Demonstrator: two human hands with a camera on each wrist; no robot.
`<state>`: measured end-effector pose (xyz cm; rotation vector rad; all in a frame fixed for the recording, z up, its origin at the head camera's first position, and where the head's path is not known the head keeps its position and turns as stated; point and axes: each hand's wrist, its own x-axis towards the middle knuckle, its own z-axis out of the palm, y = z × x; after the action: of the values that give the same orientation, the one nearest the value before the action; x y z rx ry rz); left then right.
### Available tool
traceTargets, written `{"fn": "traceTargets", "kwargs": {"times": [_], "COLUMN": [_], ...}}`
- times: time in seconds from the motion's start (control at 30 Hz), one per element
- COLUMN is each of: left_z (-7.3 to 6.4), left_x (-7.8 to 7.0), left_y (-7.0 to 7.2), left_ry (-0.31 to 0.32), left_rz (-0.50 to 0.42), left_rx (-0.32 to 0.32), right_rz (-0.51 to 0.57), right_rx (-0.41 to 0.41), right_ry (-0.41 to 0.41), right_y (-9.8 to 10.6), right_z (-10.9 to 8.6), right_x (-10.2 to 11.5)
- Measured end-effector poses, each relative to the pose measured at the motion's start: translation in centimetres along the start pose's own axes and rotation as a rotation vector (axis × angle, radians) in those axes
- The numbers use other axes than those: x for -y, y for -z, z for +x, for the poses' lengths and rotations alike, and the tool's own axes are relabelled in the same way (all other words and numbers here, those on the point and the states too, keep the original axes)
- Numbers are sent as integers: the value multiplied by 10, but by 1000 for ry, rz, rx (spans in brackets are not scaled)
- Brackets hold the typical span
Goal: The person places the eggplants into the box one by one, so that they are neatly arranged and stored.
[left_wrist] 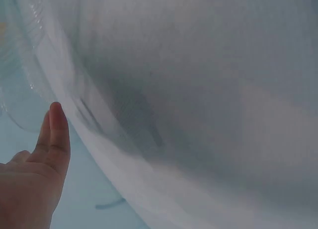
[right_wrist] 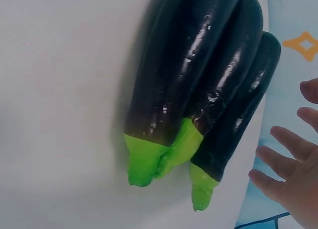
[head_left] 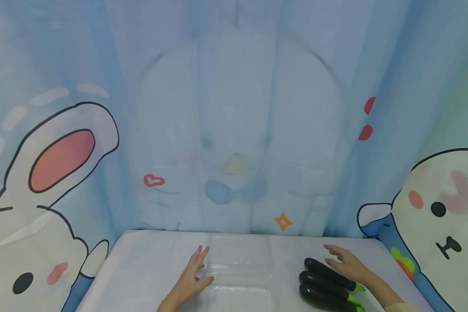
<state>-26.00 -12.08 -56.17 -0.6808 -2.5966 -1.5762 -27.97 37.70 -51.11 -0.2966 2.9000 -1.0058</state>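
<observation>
Three dark eggplants with bright green stems lie side by side at the table's right: the far eggplant [head_left: 329,274], the middle eggplant [head_left: 324,286] and the near eggplant [head_left: 325,299]. Just beyond them my right hand [head_left: 348,263] hovers with fingers spread, holding nothing; the right wrist view shows this hand [right_wrist: 293,174] apart from the eggplants [right_wrist: 169,65]. A clear plastic box [head_left: 239,287] stands mid-table, its lid side raised toward the back. Beside its left edge is my left hand [head_left: 189,279], fingers extended and nothing in them; it also appears in the left wrist view [left_wrist: 42,164].
A white cloth covers the table [head_left: 140,260]. Behind it hangs a blue curtain [head_left: 234,108] printed with cartoon animals, which also runs along both sides. The table's back edge meets this curtain.
</observation>
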Motion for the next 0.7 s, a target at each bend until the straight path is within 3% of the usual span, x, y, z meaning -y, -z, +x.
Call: {"fn": "traceTargets", "kwargs": {"times": [0.33,0.7], "left_z": [-8,-11], "left_x": [7,9], "left_y": [-6,-9], "left_ry": [-55,-20], "left_rz": [-30,-4], "left_rx": [26,24], "right_rz": [83,149], "right_rx": [48,118], "right_ry": [-24,-25], "right_y": [-7,-14], "right_z": [3,7], "right_x": [-8,-14]}}
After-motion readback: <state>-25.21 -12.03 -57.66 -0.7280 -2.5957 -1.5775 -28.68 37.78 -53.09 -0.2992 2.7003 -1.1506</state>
